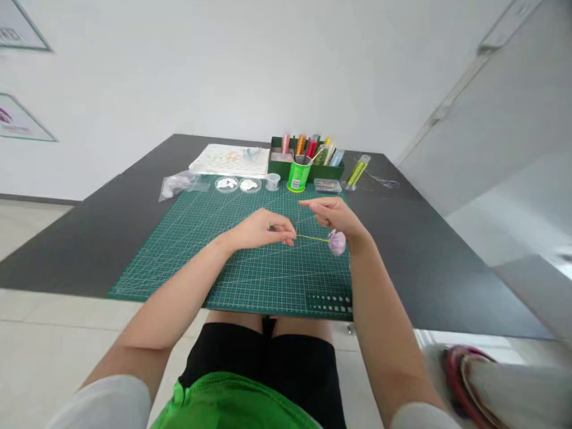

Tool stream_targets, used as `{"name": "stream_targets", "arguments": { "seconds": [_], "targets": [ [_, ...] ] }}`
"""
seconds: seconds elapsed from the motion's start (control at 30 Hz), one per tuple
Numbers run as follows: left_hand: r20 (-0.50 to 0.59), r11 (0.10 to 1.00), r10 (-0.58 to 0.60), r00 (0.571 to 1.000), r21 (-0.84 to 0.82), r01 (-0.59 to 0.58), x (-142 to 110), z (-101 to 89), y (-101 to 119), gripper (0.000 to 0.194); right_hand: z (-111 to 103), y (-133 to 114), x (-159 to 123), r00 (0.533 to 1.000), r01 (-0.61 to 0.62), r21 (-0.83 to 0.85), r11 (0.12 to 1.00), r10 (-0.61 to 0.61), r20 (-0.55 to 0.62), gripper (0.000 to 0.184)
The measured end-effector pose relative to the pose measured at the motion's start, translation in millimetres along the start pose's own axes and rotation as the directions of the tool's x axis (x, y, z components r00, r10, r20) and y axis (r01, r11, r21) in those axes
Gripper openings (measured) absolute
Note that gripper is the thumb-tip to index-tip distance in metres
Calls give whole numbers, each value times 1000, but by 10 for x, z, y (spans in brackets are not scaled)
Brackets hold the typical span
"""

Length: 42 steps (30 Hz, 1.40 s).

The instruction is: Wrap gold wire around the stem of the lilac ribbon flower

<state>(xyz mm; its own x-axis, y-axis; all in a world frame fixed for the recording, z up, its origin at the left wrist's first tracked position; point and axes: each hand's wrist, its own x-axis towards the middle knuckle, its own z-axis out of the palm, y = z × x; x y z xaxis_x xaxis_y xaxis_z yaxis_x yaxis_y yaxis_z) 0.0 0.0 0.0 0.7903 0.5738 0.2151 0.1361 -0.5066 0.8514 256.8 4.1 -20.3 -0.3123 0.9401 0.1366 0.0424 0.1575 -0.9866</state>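
Beyond the flower (pixel 337 243), a can (pixel 297 178) stands before the box (pixel 322 171).

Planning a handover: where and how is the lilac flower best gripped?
Pinch its thin green stem midway, coming from the near side. That stretch is bare and nearly straight, between the left hand at one end and the ruffled lilac bloom at the other. The right hand crowds the far side, and the petals would probably crush.

We can read no words: the letters on the upper wall sign (pixel 22 27) and lower wall sign (pixel 24 122) are blurred. We make out a barcode (pixel 295 184) on the green can (pixel 299 172) near the far edge of the cutting mat (pixel 263 280).
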Motion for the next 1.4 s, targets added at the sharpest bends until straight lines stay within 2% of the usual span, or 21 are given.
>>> {"name": "stream_targets", "arguments": {
  "seconds": [0.13,0.27,0.4,0.57,0.73,0.87,1.0,1.17,1.27,1.4],
  "targets": [
    [-42,999,1,999,-43,-3,-7,0,19,16,-1,34,18,1000,-29,-25,999,29,7,52],
    [-200,999,50,979,-10,-53,-18,28,50,16,9,30,24,999,-32,-86,996,35,26,50],
    [-366,986,133,921,143,-85,-26,31,51,18,20,20,25,995,-45,-107,993,54,85,44],
    [-494,900,264,829,435,-27,-19,7,-59,15,25,-13,14,980,-81,-181,980,111,163,43],
    [-560,887,281,780,462,13,9,16,-151,14,51,-67,-14,964,-95,-208,974,142,227,46],
    [-612,943,223,759,332,-9,58,32,-173,13,94,-85,-25,960,-66,-224,972,123,252,44],
    [-632,998,68,772,39,-56,113,58,-184,11,141,-54,-6,956,-59,-244,968,125,265,45],
    [-589,955,-74,805,-274,-113,157,102,-214,13,215,-21,24,950,-66,-236,970,134,282,47],
    [-579,917,-139,803,-382,-117,170,122,-228,12,265,-17,27,949,-65,-234,970,133,285,47],
    [-540,870,-177,823,-477,-126,172,114,-222,9,295,19,40,955,-94,-154,984,133,266,47]
  ]
}}
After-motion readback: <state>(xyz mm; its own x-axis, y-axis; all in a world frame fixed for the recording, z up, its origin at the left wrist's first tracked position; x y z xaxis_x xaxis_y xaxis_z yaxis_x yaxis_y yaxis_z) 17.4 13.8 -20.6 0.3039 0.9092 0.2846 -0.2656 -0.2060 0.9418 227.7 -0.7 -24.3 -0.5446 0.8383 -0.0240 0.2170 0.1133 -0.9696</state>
